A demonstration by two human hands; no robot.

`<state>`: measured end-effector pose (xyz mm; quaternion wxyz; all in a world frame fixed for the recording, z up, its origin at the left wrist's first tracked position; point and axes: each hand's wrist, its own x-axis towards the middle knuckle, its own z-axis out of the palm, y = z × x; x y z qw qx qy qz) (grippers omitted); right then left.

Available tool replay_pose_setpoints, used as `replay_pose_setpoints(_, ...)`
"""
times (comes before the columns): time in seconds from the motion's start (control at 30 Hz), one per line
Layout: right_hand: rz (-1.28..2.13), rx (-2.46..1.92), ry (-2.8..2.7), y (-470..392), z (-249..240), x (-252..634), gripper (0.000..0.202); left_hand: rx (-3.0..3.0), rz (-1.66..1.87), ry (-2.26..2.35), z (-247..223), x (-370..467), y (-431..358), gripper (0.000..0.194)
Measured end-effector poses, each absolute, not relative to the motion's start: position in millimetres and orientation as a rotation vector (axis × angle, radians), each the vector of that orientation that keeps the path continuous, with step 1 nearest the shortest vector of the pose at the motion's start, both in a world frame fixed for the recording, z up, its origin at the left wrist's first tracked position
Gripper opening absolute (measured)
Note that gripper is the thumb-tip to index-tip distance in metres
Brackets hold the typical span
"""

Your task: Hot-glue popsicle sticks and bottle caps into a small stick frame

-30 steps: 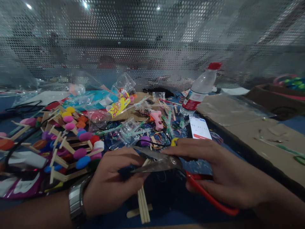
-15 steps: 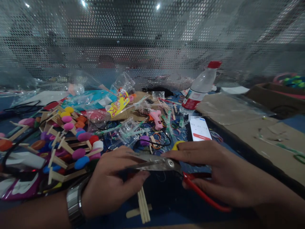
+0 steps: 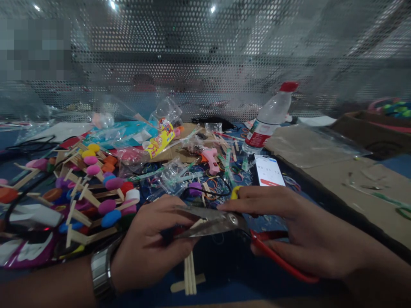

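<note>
My right hand point(image 3: 289, 226) is closed around scissors point(image 3: 221, 223) with red and yellow handles. Their blades stand apart and point left, into the space between my left thumb and fingers. My left hand point(image 3: 154, 244), with a metal watch band on the wrist, pinches a wooden craft stick point(image 3: 199, 223); its pale end shows between the blades, and the rest is hidden by fingers and scissors. Below the hands, several craft sticks point(image 3: 190, 276) lie side by side across another stick point(image 3: 177, 287) on the dark blue surface.
On the left lies a pile of stick pieces with coloured bottle caps point(image 3: 105, 207). Behind are a pink glue gun point(image 3: 212, 160), plastic wrappers point(image 3: 173, 173) and a bottle with a red cap point(image 3: 266, 115). A phone point(image 3: 269, 170) lies beyond my right hand; cardboard point(image 3: 321, 147) is at right.
The scissor blades have opened wider and the right hand has shifted slightly right. The pale stick end now shows between the blades. My left fingers have spread a little.
</note>
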<state>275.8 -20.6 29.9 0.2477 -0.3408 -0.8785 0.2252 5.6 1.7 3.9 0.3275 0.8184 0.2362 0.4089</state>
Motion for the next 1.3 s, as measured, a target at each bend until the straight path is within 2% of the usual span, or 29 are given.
replay_pose_setpoints(0.47, 0.578, -0.972, -2.429, -22.8, 33.9, 273.9, 0.055, 2.165, 1.027, 0.667, 6.1, 4.7, 0.6, 0.011)
replay_pose_setpoints(0.8, 0.552, -0.992, -2.398, -21.9, 32.7, 271.3, 0.047, 2.14, 1.141, 0.72, 4.7, 7.0, 0.1, 0.02)
replay_pose_setpoints(1.3, 0.567, -1.015, -2.378, -20.9, 33.0, 269.6, 0.048, 2.068, 1.114, 0.75, 2.8, 8.0, 1.0, 0.018)
